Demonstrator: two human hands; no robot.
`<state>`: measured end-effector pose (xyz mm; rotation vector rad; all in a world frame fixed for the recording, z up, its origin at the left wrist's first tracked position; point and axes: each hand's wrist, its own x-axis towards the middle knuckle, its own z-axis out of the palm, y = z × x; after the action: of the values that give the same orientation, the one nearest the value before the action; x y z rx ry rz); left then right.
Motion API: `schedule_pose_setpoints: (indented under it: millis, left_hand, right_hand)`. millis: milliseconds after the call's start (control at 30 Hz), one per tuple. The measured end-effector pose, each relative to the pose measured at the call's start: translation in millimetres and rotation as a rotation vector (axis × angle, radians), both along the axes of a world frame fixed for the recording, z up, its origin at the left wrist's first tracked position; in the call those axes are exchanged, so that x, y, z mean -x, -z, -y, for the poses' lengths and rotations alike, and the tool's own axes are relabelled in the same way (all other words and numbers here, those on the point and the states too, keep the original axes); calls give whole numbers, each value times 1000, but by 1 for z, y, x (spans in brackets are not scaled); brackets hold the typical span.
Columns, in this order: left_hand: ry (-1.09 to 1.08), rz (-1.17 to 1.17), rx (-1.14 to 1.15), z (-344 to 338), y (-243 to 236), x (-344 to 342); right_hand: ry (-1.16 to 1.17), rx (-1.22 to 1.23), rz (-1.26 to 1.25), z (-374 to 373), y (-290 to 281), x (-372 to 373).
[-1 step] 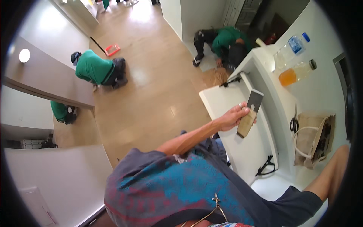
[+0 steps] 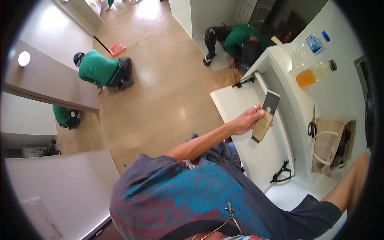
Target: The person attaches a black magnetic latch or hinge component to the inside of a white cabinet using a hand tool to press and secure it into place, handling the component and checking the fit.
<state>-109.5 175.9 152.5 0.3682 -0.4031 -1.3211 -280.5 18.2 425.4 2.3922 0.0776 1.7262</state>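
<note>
My left hand [image 2: 252,120] is wrapped round a flat tool [image 2: 269,105] with a dark, holed metal end and a tan lower part. It holds this above an open white flap panel [image 2: 236,102] with black hinge arms [image 2: 282,174] on the white cabinet. Black scissors [image 2: 312,128] lie to the right, beside a beige bag [image 2: 330,158] with rope handles. My right arm [image 2: 344,184] reaches out at the right rim; its hand is out of sight.
Two bottles, one empty [image 2: 308,54] and one with orange liquid [image 2: 308,80], are on the cabinet. Two co-workers in green crouch on the wooden floor [image 2: 160,92], at left [image 2: 98,68] and upper right [image 2: 242,42]. A red dustpan [image 2: 118,49] and a mirror [image 2: 28,120] are at left.
My left hand and the flat tool have shifted slightly up and to the right. The view has moved very slightly.
</note>
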Motion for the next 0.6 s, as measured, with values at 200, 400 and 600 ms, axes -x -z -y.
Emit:
schedule_pose_setpoints:
  millis: [200, 400, 600]
  left_hand:
    - [74, -54, 32, 19, -6, 9]
    - [17, -141, 23, 14, -5, 13]
    - [-14, -162, 48, 46, -3, 12]
  right_hand:
    - [88, 52, -31, -6, -14, 17]
    - [56, 115, -15, -19, -33, -2]
    - [-86, 254, 260, -62, -93, -5]
